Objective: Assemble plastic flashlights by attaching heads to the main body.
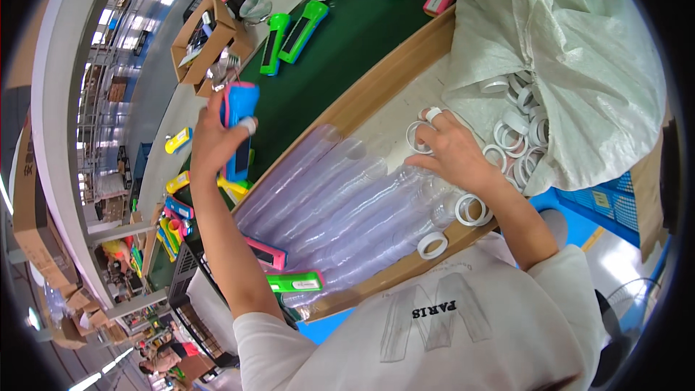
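Nearest the camera, a white shirt (pixel 434 329) is seen below a cardboard tray (pixel 394 66) laid with clear tubes (pixel 340 206). At the tray's left, over the green counter (pixel 347 36), a blue device (pixel 243 101) is clamped in the left grip (pixel 215 141). Above the tray, a white ring (pixel 409 138) is pinched in the right grip (pixel 456 150); whether the white band (pixel 433 114) on its fingertip is another ring cannot be told. Loose rings (pixel 515 122) are spilled at the mouth of a sack (pixel 579 36).
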Demonstrator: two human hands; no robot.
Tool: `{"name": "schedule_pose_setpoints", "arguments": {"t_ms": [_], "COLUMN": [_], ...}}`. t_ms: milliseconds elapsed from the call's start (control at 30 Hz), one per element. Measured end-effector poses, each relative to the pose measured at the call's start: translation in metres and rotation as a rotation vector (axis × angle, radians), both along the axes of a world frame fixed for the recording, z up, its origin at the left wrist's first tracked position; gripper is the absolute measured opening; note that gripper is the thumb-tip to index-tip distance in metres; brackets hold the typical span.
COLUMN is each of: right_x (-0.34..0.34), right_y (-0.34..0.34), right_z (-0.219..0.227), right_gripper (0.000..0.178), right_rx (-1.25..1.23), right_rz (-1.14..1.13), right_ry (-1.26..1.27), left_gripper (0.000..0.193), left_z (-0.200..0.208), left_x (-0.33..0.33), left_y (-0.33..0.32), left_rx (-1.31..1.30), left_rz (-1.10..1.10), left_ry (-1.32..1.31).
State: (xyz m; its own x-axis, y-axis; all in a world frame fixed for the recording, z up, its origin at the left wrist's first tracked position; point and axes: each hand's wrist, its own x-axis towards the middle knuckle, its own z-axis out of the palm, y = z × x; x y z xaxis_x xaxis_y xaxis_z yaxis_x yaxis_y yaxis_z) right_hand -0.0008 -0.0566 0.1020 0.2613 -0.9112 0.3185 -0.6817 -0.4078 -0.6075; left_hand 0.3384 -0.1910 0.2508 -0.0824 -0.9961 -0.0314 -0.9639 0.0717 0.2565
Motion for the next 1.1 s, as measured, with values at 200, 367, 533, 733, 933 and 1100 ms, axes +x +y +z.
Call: {"name": "schedule_pose_setpoints", "arguments": {"t_ms": [200, 367, 533, 733, 933, 1100], "right_x": [0.019, 0.025, 0.035, 0.029, 0.029, 0.020], "right_y": [-0.012, -0.031, -0.038, -0.034, -0.037, -0.039], "right_z": [0.015, 0.008, -0.005, -0.013, -0.005, 0.003], "right_gripper": [0.043, 0.057, 0.068, 0.074, 0.075, 0.074], "right_rx": [-0.003, -0.129, -0.183, -0.119, -0.003, 0.106], "right_rz": [0.000, -0.018, 0.001, 0.073, 0.054, 0.081], "right_ry": [0.038, 0.042, -0.075, -0.178, -0.323, -0.485], "left_gripper": [0.080, 0.082, 0.041, 0.013, 0.019, 0.017], "left_z": [-0.044, -0.054, -0.092, -0.132, -0.094, -0.098], "left_x": [0.031, -0.022, -0.099, -0.120, -0.122, -0.128], "left_y": [0.110, 0.127, 0.122, 0.101, 0.070, -0.007], "left_rx": [0.224, 0.262, -0.372, -0.264, 0.179, -0.175], "left_rz": [0.067, 0.129, -0.401, -0.487, -0.008, -0.104], "left_ry": [-0.164, -0.491, -0.141, -0.104, 0.946, 0.578]}}
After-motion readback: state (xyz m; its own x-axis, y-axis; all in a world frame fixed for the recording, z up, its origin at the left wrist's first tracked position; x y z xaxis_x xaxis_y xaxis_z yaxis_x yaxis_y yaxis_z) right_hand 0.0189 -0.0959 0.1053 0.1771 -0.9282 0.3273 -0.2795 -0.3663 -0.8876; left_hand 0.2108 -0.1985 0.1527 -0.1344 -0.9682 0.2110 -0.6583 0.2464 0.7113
